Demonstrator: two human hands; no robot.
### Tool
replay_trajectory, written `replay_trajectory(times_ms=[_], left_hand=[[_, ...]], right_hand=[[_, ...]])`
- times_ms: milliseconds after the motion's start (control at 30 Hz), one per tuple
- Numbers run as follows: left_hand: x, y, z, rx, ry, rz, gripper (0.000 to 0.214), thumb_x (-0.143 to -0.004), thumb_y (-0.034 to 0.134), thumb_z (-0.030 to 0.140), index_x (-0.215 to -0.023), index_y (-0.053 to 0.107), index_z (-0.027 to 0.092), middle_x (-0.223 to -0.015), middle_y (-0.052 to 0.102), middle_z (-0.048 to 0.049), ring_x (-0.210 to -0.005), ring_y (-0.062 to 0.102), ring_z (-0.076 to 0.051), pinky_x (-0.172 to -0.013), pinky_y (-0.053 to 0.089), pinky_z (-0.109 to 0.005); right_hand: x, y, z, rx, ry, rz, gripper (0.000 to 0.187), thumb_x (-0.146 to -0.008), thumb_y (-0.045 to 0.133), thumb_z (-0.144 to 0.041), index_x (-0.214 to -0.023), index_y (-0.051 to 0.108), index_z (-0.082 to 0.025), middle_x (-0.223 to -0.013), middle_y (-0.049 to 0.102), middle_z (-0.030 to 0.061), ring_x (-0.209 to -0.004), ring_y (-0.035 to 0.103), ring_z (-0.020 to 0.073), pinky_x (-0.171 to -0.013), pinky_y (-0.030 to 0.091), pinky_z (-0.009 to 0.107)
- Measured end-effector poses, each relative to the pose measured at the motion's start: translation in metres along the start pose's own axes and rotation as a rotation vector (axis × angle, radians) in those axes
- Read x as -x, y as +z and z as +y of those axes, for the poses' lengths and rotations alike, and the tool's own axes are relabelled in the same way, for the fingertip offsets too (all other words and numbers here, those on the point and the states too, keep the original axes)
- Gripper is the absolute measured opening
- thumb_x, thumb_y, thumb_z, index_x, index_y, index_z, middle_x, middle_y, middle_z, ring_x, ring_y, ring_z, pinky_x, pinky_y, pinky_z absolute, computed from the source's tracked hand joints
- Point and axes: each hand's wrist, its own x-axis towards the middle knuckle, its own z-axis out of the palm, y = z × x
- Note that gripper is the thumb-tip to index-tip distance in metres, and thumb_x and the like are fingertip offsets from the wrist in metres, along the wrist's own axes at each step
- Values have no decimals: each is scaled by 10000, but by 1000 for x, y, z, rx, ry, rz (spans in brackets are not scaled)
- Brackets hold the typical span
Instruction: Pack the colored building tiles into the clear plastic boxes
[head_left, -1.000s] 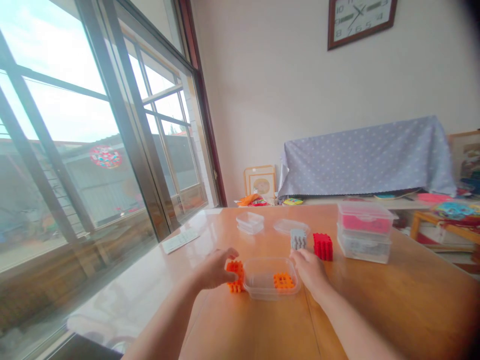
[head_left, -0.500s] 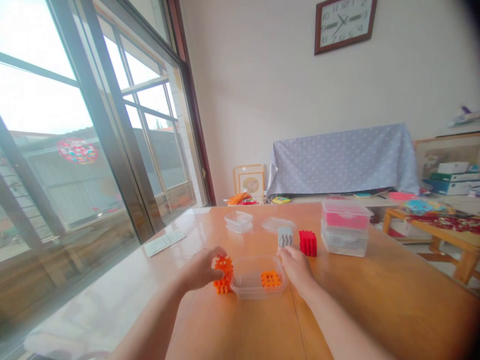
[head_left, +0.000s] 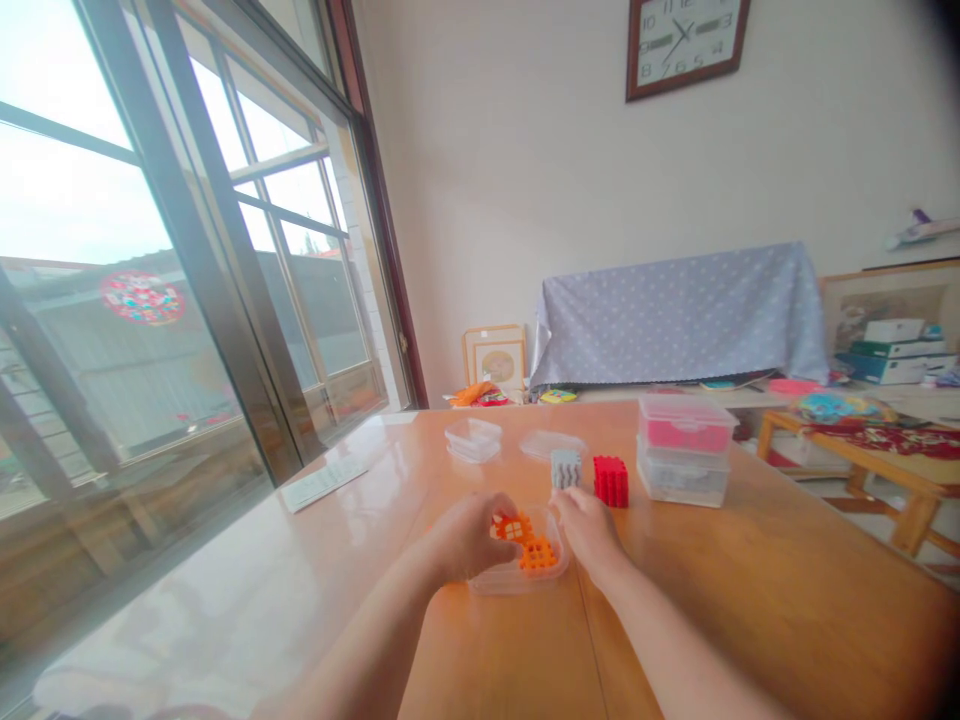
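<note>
Our left hand has moved from beside the clear tub to above it, bringing an orange lattice piece along; its fingers are narrowed around that piece. We have the brown counter beneath everything, with two stacked boxes toward the back right. The tub sits before us, our right hand at its right rim; whether those fingers grip, we cannot tell. Beyond stand a red stack and a grey stack. Another orange piece lies inside the tub.
</note>
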Motion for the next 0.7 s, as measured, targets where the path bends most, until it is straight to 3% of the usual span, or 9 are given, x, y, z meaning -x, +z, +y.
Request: replay_trajectory(times_ms=[200,333,467,700], left_hand=[[-22,33,4,-1,-78,-75,458,-673,753,369,-1111,693,248,-1061,719,-51,-947,660,-261,-765,507,-303],[-23,35,2,15,-80,-77,477,-700,734,378,-1154,683,244,-1081,713,-64,-965,662,-269,-798,514,-325],[-21,33,0,24,-72,-39,335,-786,589,232,-1106,685,205,-1082,721,-74,-966,668,-240,-834,510,-318],[-25,40,-1,11,-130,-57,288,-783,521,159,-1007,690,225,-1022,741,-52,-931,673,-222,-777,501,-294]], right_hand=[[-1,-2,-2,7,-10,8,456,-901,467,-551,-664,638,-202,-561,558,-26,-568,494,155,-537,300,261],[-2,-2,-4,-20,-16,13,448,-901,469,-547,-664,636,-206,-562,565,-22,-573,510,160,-537,304,264],[-3,-3,-5,-43,-21,33,430,-892,478,-529,-643,624,-211,-553,556,-21,-567,514,162,-532,306,262],[-2,-3,-8,-74,13,22,419,-893,477,-524,-650,622,-214,-543,540,-25,-556,510,162,-521,298,264]])
